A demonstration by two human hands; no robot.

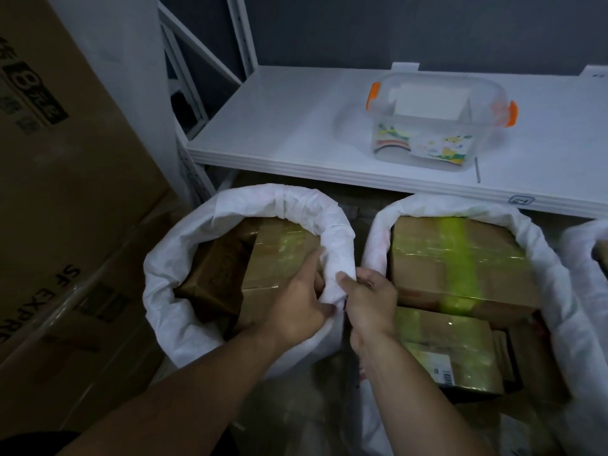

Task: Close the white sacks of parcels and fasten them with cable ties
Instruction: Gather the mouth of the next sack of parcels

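Tightly, L+R fingers (306, 263) round sack rim (339, 251).

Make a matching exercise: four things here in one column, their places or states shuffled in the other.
1. leftmost white woven sack
2. middle white woven sack
3. clear plastic tub with orange clips
4. tall brown cardboard carton

A. on the white shelf
B. at far left
C. rim held by left hand and right hand
D. barcode-labelled parcel inside

Pairs: 1-C, 2-D, 3-A, 4-B
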